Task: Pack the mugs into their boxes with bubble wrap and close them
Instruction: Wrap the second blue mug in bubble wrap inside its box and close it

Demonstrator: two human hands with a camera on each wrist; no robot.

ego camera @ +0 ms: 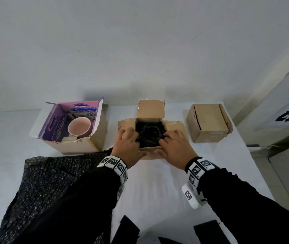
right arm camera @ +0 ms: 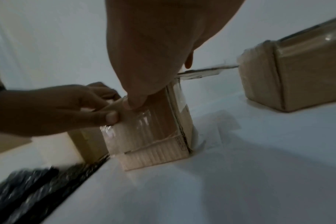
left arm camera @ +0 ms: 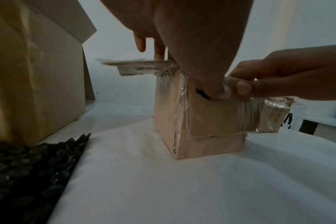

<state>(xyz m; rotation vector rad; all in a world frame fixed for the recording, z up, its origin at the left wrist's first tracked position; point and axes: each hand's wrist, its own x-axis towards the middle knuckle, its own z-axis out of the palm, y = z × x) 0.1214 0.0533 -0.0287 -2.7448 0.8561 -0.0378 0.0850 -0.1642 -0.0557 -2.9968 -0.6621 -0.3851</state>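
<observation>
I have the middle box [ego camera: 150, 136] on the worktop [ego camera: 157, 182], flaps out, with a mug bundled in black bubble wrap [ego camera: 150, 134] sunk inside. My left hand [ego camera: 128, 147] and right hand [ego camera: 173, 147] both curl over the near rim, fingers tucked into the opening on the wrap, thumbs pressed to the front wall. The cardboard looks thin and will likely buckle, so I'd grip at the corners; the mug is breakable, the wrap soft and springy. Only the wrist views show the glossy tape and a small hole on the front face; only the head view shows the pink mug [ego camera: 79, 128] waiting unwrapped in the purple-lined box [ego camera: 73, 127] and the shut box [ego camera: 208, 122] at right.
</observation>
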